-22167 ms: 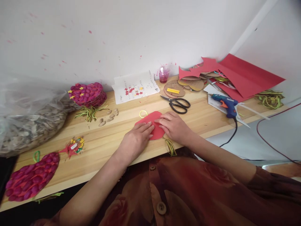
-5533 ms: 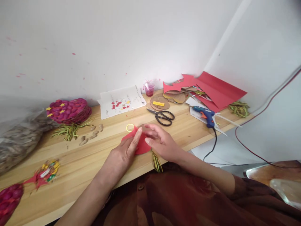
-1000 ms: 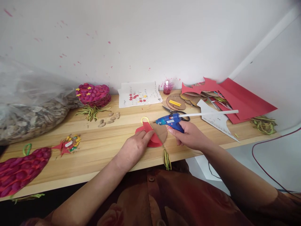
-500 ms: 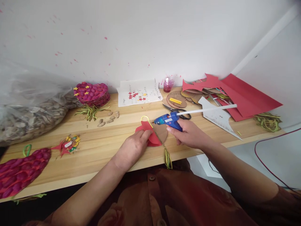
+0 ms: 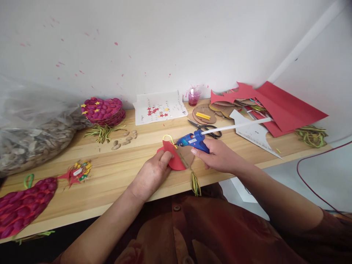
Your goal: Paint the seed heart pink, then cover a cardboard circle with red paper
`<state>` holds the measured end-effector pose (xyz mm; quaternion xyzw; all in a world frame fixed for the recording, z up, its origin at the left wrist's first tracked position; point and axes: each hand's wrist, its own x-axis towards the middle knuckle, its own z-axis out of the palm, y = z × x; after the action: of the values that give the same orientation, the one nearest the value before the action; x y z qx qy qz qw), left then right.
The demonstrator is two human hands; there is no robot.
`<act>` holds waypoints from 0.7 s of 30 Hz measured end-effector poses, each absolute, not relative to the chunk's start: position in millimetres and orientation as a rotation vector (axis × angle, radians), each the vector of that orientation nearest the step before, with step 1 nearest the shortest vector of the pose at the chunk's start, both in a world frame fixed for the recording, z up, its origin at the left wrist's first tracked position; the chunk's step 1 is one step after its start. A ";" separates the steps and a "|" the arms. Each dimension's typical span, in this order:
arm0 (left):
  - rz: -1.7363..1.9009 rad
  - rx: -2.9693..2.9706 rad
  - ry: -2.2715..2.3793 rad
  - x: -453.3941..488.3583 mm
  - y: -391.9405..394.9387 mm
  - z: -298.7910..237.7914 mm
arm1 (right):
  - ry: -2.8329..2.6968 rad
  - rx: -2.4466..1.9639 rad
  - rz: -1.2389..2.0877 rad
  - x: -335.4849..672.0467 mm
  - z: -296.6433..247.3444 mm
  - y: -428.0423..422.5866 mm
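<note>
Right hand [image 5: 217,157]: wrapped round the glue gun [image 5: 192,139], nozzle at the red paper's edge.
Left hand [image 5: 151,172]: pinching the red paper [image 5: 171,157], lifted and curled.

A craft corner: a wooden worktop [image 5: 115,176] against a paint-flecked wall, with scissors [image 5: 209,130] near red paper sheets [image 5: 286,106] (a seed bag [image 5: 30,135] far from them).
</note>
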<state>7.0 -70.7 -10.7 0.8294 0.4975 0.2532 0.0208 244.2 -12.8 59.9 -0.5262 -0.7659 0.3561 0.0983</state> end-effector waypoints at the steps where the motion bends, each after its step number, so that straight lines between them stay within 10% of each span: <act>1: 0.794 2.565 1.542 7.0 -70.6 -11.1 | -2.286 -1.564 1.028 243.6 60.5 -12.9; 21: 0.839 2.512 1.549 5.9 -71.2 -9.3 | -2.441 -1.488 0.803 235.6 59.2 -10.8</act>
<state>5.9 -71.2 -9.3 0.8182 0.5044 0.2734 0.0366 235.6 -10.8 59.2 -0.4994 -0.8190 0.2693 0.0858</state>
